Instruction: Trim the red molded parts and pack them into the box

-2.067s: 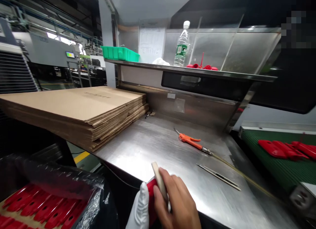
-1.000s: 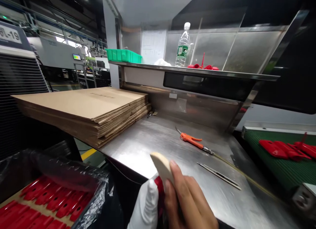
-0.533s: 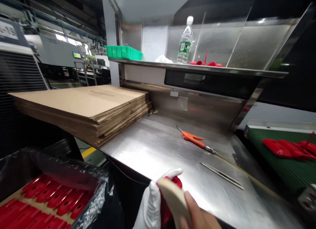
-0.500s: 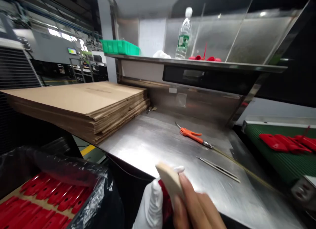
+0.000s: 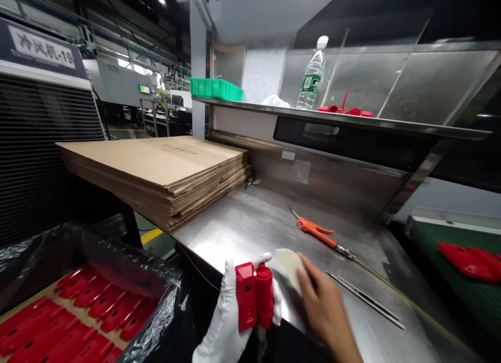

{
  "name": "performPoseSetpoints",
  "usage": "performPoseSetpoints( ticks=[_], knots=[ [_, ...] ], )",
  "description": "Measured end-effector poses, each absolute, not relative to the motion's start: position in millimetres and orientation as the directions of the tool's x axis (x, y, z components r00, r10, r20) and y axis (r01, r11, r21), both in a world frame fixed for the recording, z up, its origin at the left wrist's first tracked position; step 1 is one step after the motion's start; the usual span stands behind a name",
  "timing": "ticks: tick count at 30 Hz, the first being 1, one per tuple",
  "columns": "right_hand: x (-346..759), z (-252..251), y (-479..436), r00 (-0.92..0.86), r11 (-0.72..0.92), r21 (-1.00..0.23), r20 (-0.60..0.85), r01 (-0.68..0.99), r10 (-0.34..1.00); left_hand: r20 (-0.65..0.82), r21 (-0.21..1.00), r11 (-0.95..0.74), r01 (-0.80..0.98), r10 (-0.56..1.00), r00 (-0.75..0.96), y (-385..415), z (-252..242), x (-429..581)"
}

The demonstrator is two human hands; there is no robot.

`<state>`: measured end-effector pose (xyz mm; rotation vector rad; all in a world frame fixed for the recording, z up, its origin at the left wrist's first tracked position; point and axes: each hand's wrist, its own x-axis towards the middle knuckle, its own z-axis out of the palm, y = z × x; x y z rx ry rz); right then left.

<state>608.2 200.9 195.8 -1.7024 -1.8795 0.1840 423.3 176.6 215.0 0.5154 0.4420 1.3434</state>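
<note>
My left hand [image 5: 227,316], in a white glove, holds two red plastic parts side by side: a flat-faced one [image 5: 246,298] with a dark hole and a rounded one [image 5: 264,296]. Bare and just to the right, my right hand [image 5: 323,305] grips a pale, flat, curved-edged piece [image 5: 288,266], apart from the red parts. Beyond my hands an orange air gun [image 5: 315,231] lies on the metal table [image 5: 258,217], with metal tweezers [image 5: 366,300] to its right.
Stacked cardboard [image 5: 156,162] covers the table's left side. A lined box [image 5: 168,300] of red parts stands at lower left. The shelf [image 5: 352,120] holds a green tray [image 5: 215,89] and a bottle [image 5: 311,79]. More red parts lie on a green conveyor [image 5: 442,258].
The pale piece in my right hand has moved right, off the red parts, which now show fully in my left hand. The view has shifted left and up.
</note>
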Motion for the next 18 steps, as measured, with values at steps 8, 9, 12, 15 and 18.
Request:
performPoseSetpoints(
  ticks=[8, 9, 12, 15, 18],
  knots=[
    [685, 225, 347, 0.053, -0.042, -0.121, 0.096, 0.992, 0.994, -0.100, 0.525, 0.207, -0.825, 0.978, 0.182, 196, 220, 408],
    [700, 228, 355, 0.082, -0.077, -0.086, 0.055, 0.993, 0.995, -0.148, 0.510, 0.217, -0.832, 0.975, 0.164, 199, 220, 406],
    [727, 230, 371, 0.083, -0.084, -0.020, -0.043, 0.996, 0.996, -0.276, 0.433, 0.274, -0.859, 0.947, 0.163, 206, 222, 400],
    [730, 234, 377, 0.022, -0.022, 0.022, -0.005, 1.000, 1.000, -0.254, 0.369, 0.273, -0.888, 0.949, 0.186, 214, 223, 393],
    [725, 248, 360, -0.090, 0.091, 0.000, 0.077, 0.996, 0.993, -0.192, 0.317, 0.210, -0.925, 0.969, 0.155, 220, 225, 385]
  ],
)
